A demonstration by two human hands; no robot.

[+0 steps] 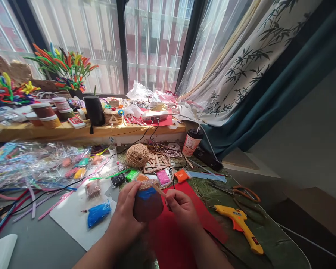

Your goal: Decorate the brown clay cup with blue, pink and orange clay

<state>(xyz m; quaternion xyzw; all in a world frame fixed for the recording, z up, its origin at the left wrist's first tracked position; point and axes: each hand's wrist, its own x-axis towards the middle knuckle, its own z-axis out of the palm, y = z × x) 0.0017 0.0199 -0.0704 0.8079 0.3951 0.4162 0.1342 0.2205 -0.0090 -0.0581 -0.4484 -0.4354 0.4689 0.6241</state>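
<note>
A round brown pot (148, 207) with blue clay at its top is held in the left hand (126, 211), whose fingers are curled closed around the pot's left side. The pot is raised just above a red sheet (182, 231) lying on the bench (271, 239). A thin wooden stick (158, 189) is pinched in the closed fingers of the right hand (182, 209), with its tip laid against the pot's upper rim.

At 9 o'clock from the pot, a blue clay packet (99, 213) is seen lying on a white board (72, 220). At 3 o'clock, well apart, a yellow glue gun (239, 223) rests on the bench, and orange-handled scissors (239, 191) lie just beyond it at about 2 o'clock. At 12 o'clock a ball of twine (137, 155) sits beside a heap of flat wooden sticks (156, 161). A paper cup (192, 142) with a dark lid stands at 1 o'clock. At 10 o'clock, clear plastic bags (36, 164) of coloured material are spread out.
</note>
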